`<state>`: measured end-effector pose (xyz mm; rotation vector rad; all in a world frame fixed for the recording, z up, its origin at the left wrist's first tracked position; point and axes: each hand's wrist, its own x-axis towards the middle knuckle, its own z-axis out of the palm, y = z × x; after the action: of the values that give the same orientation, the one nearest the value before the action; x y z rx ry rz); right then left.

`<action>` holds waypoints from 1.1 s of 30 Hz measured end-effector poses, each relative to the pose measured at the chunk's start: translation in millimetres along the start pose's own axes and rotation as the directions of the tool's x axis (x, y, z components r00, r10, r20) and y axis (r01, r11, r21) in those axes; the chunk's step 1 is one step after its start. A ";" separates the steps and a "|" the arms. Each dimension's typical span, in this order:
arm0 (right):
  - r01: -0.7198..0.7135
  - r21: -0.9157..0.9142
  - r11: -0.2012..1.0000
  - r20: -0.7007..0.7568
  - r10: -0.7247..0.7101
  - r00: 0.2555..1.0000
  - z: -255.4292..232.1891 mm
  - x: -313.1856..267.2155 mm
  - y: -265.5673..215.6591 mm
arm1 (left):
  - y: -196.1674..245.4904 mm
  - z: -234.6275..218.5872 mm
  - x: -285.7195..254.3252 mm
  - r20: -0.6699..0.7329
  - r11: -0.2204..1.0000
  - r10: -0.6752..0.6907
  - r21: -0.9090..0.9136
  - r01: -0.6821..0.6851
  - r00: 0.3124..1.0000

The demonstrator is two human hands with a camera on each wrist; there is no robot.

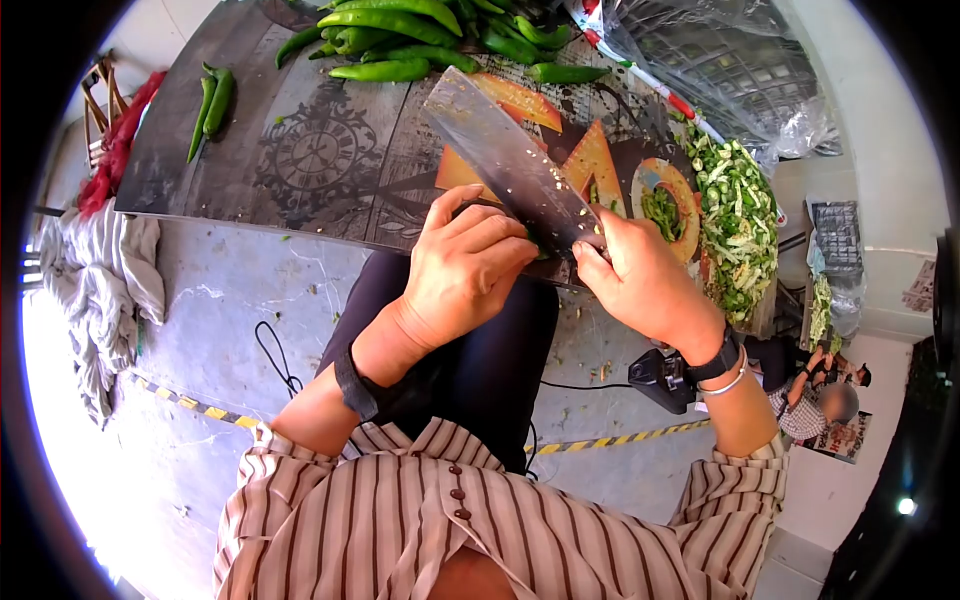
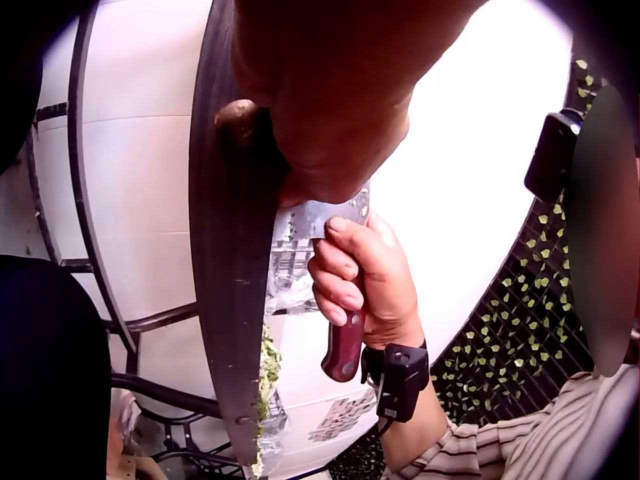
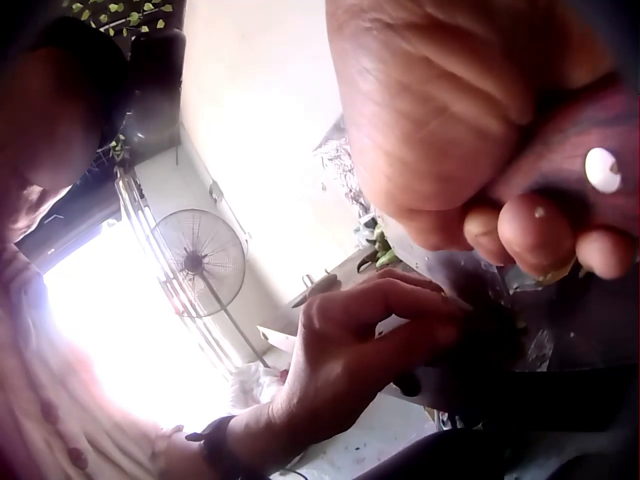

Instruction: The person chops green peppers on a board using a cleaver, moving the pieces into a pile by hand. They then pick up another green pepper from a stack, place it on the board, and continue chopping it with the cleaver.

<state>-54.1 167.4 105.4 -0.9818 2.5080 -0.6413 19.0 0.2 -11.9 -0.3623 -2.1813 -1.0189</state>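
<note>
Our right hand (image 1: 645, 285) grips the cleaver (image 1: 510, 160) by its handle at the tabletop (image 1: 300, 160) edge; our left hand (image 1: 465, 270) has its fingers curled, pinching the blade's base.

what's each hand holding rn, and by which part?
Right hand grips the cleaver by its reddish handle. Left hand has its fingers on the blade near the heel; whether they pinch anything can't be told.

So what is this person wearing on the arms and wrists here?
Both arms come out of a cream shirt with dark stripes, sleeves pushed up past the forearms. The left hand has a black strap at its wrist. The right hand has a black strap carrying a small black camera unit, plus a thin pale bangle.
</note>
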 end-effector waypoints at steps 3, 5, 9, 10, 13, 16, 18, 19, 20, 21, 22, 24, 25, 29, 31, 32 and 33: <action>-0.056 -0.051 0.997 0.082 0.061 0.995 -3.5 6.3 -5.3 | -0.1 -0.7 -0.3 -0.010 1.000 0.000 -0.015 0.000 1.000; -0.038 -0.057 0.998 0.086 0.043 0.995 -3.9 8.8 -4.0 | 0.2 0.4 -0.3 -0.015 1.000 -0.006 -0.009 0.006 1.000; -0.095 -0.061 0.994 0.120 0.101 0.988 -5.9 14.6 -11.2 | 0.6 0.1 0.3 0.006 1.000 -0.005 -0.013 0.005 1.000; -0.066 -0.046 0.997 0.090 0.070 0.993 -2.5 16.3 -13.3 | -0.2 -0.1 -2.0 0.005 1.000 -0.004 -0.016 0.004 1.000; 0.014 -0.062 0.998 0.011 -0.013 1.000 8.0 22.2 -9.6 | 0.0 0.1 0.2 0.010 1.000 0.016 -0.001 -0.016 1.000; 0.066 -0.072 0.995 -0.005 -0.066 0.998 10.7 25.7 -13.5 | -0.5 -0.7 0.0 0.001 0.999 0.017 0.028 -0.017 1.000; 0.058 -0.018 0.998 -0.092 -0.060 0.994 13.3 20.6 -4.9 | 0.0 0.9 -1.1 0.003 1.000 0.013 0.010 -0.013 1.000; 0.036 0.022 0.999 -0.119 -0.033 0.992 13.3 20.0 1.8 | -0.7 2.2 -1.4 -0.007 1.000 0.007 -0.001 -0.007 1.000; -0.005 0.011 1.000 -0.151 0.006 0.989 9.5 18.0 4.6 | -0.8 1.7 -1.7 -0.017 1.000 0.015 0.003 -0.015 1.000; -0.010 -0.028 1.000 -0.203 0.005 0.979 5.4 17.2 12.7 | -0.7 1.3 -1.8 -0.008 1.000 0.009 0.007 -0.009 1.000; -0.022 -0.064 0.998 -0.254 0.005 0.967 2.6 15.2 20.8 | -0.1 1.2 -2.4 0.005 1.000 0.001 0.007 -0.001 1.000; -0.012 -0.037 0.999 -0.345 -0.001 0.939 0.9 2.8 20.9 | -1.0 1.9 -2.3 -0.008 1.000 0.002 0.014 -0.002 1.000; -0.079 0.049 0.996 -0.312 0.090 0.946 -1.2 -6.4 14.7 | -0.3 3.1 -4.3 -0.012 1.000 -0.005 0.018 0.006 1.000; -0.118 0.103 0.988 -0.220 0.138 0.966 6.2 -29.9 0.5 | 0.2 4.1 -3.3 -0.025 1.000 0.008 0.026 -0.007 1.000; -0.056 0.093 0.994 -0.228 0.076 0.971 13.6 -32.9 2.7 | 0.0 4.1 -2.8 -0.021 1.000 0.013 0.024 -0.013 1.000; -0.053 0.093 0.994 -0.224 0.073 0.972 14.4 -33.1 1.1 | -0.1 3.5 -3.8 -0.015 1.000 0.013 0.024 -0.013 1.000; -0.074 0.090 0.993 -0.199 0.091 0.976 15.0 -32.9 -1.2 | -0.3 2.8 -4.4 -0.015 1.000 0.009 0.029 -0.009 1.000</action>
<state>-23.5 185.7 99.3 -0.8144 2.6577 -0.8502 20.8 2.3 -16.4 -0.3496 -2.1763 -0.9814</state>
